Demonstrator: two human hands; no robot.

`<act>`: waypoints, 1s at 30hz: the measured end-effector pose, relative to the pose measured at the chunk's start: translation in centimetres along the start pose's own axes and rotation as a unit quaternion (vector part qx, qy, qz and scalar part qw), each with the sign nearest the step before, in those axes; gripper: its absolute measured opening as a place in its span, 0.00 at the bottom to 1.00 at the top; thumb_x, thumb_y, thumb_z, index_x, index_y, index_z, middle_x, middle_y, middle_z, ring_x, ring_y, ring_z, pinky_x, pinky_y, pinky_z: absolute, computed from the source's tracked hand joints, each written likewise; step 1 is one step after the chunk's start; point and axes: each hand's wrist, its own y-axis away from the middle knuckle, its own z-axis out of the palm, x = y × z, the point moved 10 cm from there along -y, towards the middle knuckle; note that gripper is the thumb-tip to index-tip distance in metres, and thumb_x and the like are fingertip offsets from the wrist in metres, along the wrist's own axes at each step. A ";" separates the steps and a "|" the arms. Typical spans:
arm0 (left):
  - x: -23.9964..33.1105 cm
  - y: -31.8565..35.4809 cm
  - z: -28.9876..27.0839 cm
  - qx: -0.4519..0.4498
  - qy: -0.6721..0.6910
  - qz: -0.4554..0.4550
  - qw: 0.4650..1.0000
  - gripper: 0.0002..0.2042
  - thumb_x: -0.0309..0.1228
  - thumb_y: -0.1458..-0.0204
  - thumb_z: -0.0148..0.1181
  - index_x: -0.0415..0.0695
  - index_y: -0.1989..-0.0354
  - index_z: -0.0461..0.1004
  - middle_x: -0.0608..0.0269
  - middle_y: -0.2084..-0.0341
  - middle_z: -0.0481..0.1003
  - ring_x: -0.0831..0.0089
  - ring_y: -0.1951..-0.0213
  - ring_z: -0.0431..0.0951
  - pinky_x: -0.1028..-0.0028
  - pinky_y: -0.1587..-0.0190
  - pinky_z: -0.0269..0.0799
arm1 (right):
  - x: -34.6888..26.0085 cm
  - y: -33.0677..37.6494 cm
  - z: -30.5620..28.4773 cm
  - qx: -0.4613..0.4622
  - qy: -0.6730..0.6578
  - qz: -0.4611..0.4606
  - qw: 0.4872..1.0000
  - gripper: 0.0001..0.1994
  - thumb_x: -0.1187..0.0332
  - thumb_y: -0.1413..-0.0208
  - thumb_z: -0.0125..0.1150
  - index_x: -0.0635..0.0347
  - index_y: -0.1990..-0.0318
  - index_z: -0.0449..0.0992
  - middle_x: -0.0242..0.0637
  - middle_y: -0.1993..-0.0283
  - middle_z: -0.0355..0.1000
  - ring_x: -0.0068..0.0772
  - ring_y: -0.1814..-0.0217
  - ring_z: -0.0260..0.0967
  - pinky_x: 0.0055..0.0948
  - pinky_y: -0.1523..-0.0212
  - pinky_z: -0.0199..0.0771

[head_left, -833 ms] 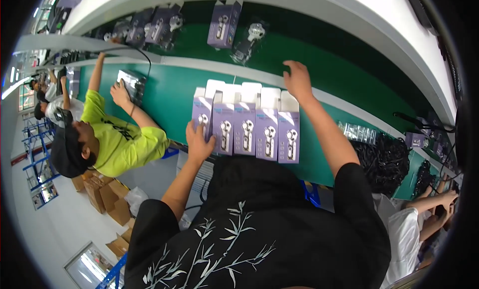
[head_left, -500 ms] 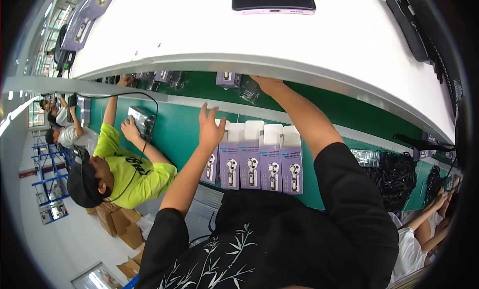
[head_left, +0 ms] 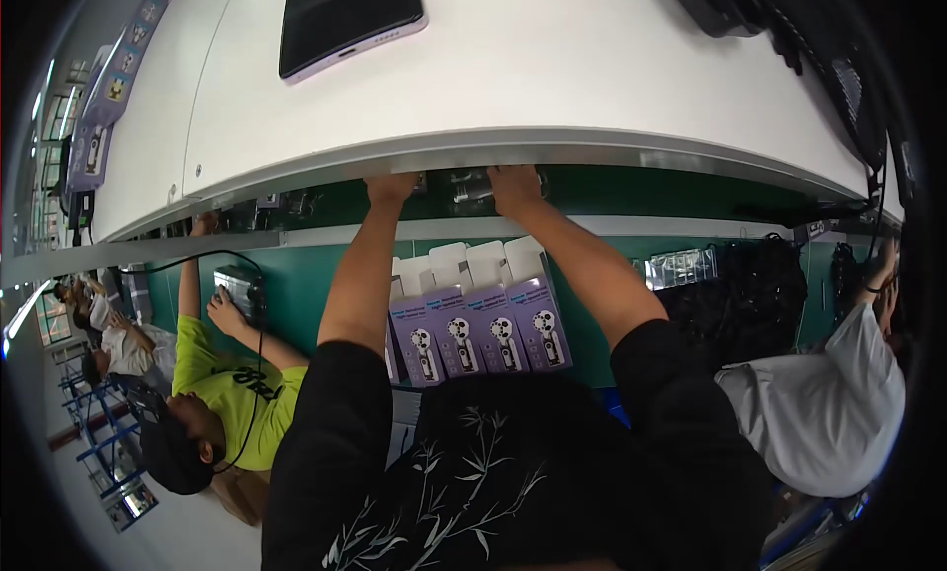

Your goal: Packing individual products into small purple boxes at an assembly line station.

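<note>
Both of my arms stretch forward to the green lower surface beneath the white shelf. My left hand (head_left: 393, 185) is under the shelf's front edge, which hides its fingers; a small thing beside it is too covered to name. My right hand (head_left: 516, 189) lies against a clear plastic packet (head_left: 472, 190), its fingertips also hidden by the edge. Whether either hand grips anything does not show. Between my forearms and nearer my body stands a row of purple printed boxes (head_left: 476, 326) with white top flaps (head_left: 487, 263) raised.
Overhead, the white shelf (head_left: 473, 98) carries a phone (head_left: 351, 24) and a black strapped item (head_left: 720, 7). Black cables (head_left: 745, 290) and a clear tray (head_left: 681, 267) lie to the right. A co-worker in yellow-green (head_left: 242, 384) works on the left; another person's white sleeve (head_left: 824, 393) is at right.
My left hand has moved from above the purple boxes forward under the shelf edge. My right hand remains under it, now beside the clear packet. The view has shifted, and the phone appears farther left.
</note>
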 end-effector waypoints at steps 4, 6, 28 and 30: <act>0.2 5.8 -7.6 -0.006 0.097 -0.050 0.994 0.39 0.40 0.56 0.65 0.33 0.36 0.59 0.44 0.45 0.71 0.43 0.53 0.75 0.54 0.52 0.72 | 0.1 4.0 -1.8 0.096 0.132 -0.131 0.978 0.13 0.66 0.54 0.60 0.53 0.59 0.76 0.40 0.61 0.75 0.46 0.51 0.67 0.51 0.36 0.53; 2.1 10.7 -11.6 0.057 0.015 0.094 0.994 0.41 0.37 0.60 0.66 0.29 0.37 0.58 0.41 0.45 0.70 0.44 0.53 0.74 0.56 0.49 0.71 | 5.4 5.4 -1.7 0.055 0.104 0.015 0.993 0.18 0.61 0.57 0.63 0.53 0.56 0.77 0.40 0.60 0.75 0.48 0.52 0.66 0.50 0.38 0.53; 4.3 22.6 -14.1 -0.007 0.081 0.182 0.980 0.44 0.43 0.49 0.64 0.34 0.30 0.48 0.35 0.29 0.42 0.39 0.32 0.52 0.48 0.32 0.50 | 17.9 7.7 -13.2 0.113 0.154 -0.064 0.980 0.27 0.63 0.62 0.66 0.48 0.48 0.75 0.39 0.56 0.73 0.47 0.49 0.65 0.50 0.38 0.55; 2.6 23.8 -12.2 -0.027 0.043 0.154 0.987 0.41 0.42 0.50 0.64 0.35 0.31 0.51 0.33 0.30 0.44 0.37 0.34 0.54 0.50 0.33 0.52 | 27.8 7.7 -12.4 0.084 0.178 0.044 0.979 0.24 0.63 0.60 0.64 0.50 0.50 0.76 0.41 0.53 0.74 0.49 0.47 0.65 0.51 0.42 0.57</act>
